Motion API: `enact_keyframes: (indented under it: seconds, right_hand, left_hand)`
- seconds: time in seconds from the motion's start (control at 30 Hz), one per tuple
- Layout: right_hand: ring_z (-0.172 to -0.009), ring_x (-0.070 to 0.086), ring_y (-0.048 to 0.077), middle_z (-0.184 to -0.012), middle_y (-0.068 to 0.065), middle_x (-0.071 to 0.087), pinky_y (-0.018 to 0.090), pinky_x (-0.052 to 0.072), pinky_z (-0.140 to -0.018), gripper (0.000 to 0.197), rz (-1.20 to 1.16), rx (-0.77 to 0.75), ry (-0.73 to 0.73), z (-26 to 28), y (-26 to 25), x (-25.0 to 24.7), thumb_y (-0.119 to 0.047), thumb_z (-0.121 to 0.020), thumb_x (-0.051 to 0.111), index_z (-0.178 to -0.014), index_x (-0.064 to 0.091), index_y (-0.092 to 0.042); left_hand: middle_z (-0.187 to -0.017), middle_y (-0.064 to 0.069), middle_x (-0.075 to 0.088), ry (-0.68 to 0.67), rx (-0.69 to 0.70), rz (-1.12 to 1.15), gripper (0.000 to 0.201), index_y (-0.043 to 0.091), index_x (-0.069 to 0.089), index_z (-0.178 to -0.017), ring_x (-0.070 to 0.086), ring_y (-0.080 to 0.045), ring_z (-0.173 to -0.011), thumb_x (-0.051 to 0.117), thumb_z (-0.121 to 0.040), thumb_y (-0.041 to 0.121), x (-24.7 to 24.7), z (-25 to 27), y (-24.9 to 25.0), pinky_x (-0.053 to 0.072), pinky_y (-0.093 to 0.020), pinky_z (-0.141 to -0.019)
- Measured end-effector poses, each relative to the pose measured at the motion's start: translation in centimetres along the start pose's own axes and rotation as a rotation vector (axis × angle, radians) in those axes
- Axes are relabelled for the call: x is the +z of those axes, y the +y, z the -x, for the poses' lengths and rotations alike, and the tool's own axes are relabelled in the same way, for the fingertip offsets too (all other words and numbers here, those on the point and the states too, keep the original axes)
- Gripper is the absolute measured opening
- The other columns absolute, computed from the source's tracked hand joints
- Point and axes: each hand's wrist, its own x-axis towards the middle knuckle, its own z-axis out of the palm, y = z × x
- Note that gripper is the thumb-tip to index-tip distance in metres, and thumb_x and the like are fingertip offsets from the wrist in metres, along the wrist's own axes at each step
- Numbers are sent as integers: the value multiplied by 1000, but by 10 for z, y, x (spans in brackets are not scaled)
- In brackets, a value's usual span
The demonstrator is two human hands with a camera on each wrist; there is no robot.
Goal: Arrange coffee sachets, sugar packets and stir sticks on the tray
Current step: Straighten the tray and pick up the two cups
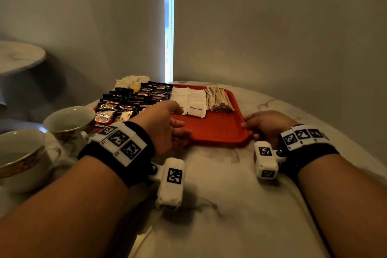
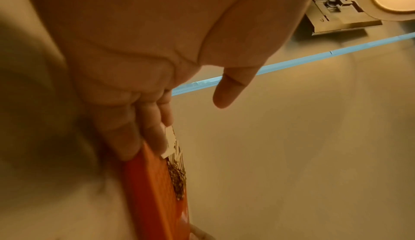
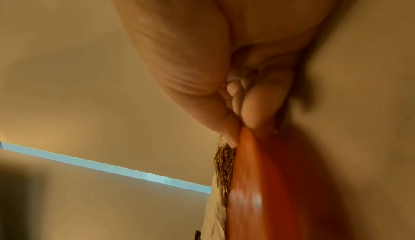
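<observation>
I see a white marble-patterned table (image 1: 219, 205) carrying everything in the scene. On it lies the red plastic tray (image 1: 211, 130), rectangular with rounded corners and a low raised rim, its floor finely textured. The near half of the tray floor is bare.

The coffee sachets (image 1: 134, 100) are black with red and gold print reading "SUPREMO". They lie in overlapping rows over the left part of the tray. The sugar packets (image 1: 191, 100) are white paper squares in two overlapping columns at the tray's middle; the nearest one reads "brown sugar". The stir sticks (image 1: 218, 98) are thin, pale wooden sticks, laid as one loose bundle just beside the sugar packets on the right part of the tray.

My left hand (image 1: 165, 125) is at the tray's near-left edge. In the left wrist view its fingers (image 2: 132, 133) lie straight along the tray rim with the thumb spread apart, so the hand is released and grasps nothing. My right hand (image 1: 266, 123) is at the near-right corner. In the right wrist view its thumb and curled fingers (image 3: 251, 109) pinch the tray rim.

Two white cups (image 1: 50, 136) with gold trim stand on the table left of the tray. A pile of pale packets (image 1: 132, 80) lies behind the coffee sachets.
</observation>
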Motion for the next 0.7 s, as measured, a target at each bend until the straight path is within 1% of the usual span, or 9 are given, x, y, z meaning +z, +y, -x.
enact_keyframes:
  seconds: [0.07,0.13,0.2,0.33,0.43,0.57,0.63,0.67,0.7]
  right_hand:
    - [-42,54,13,-58,7,65,21,43,-37,14,31,-9,4,0,0,0,2,-89,65,-102,68,-1]
    - [-41,53,13,-56,7,63,21,43,-37,12,38,-19,8,0,0,0,2,-90,65,-101,68,0]
    - [-42,52,13,-56,7,63,21,44,-39,12,46,-28,11,0,1,0,1,-90,65,-102,68,0]
    - [-43,49,16,-59,10,60,23,43,-39,12,57,-37,24,4,2,2,-1,-89,67,-101,68,2]
    - [-43,47,17,-60,12,58,23,42,-39,13,60,-47,17,5,2,5,-4,-90,69,-102,67,2]
    - [-45,49,17,-72,15,62,24,43,-41,14,78,-70,5,5,1,8,-7,-89,72,-102,67,-2]
    - [-45,49,17,-74,16,63,24,43,-42,15,82,-81,11,5,0,10,-8,-89,73,-102,68,-2]
    - [-44,49,16,-72,15,63,24,43,-42,15,84,-83,20,4,-1,11,-9,-89,73,-102,68,-2]
    - [-43,49,16,-69,14,62,23,43,-42,15,89,-84,32,4,-2,11,-9,-89,73,-101,68,-2]
  left_hand:
    - [-104,-20,63,50,56,19,32,3,52,-113,63,-32,-97,50,-92,27,4,-1,-2,53,-41,-86]
    - [-112,-18,59,82,98,33,28,4,51,-112,61,-29,-97,50,-93,24,7,-3,-4,54,-41,-76]
    - [-116,-16,57,110,121,39,26,5,52,-111,61,-26,-97,51,-91,22,9,-4,-4,54,-40,-71]
    - [-109,-13,56,155,147,70,17,7,53,-102,59,-24,-92,51,-92,20,8,-7,-4,55,-41,-72]
    - [-107,-12,55,191,173,88,19,7,53,-106,59,-23,-90,51,-91,18,7,-5,-2,57,-43,-75]
    - [-102,-10,54,226,206,109,24,7,53,-113,60,-22,-93,52,-91,16,5,-1,0,55,-44,-70]
    - [-106,-11,55,235,205,111,24,9,52,-113,64,-30,-95,54,-91,16,5,4,1,56,-47,-68]
    - [-107,-12,55,256,194,107,21,11,52,-111,67,-37,-94,54,-91,16,5,9,2,56,-48,-68]
    - [-105,-12,56,288,182,98,14,13,51,-106,68,-42,-92,54,-92,16,5,12,3,56,-49,-68]
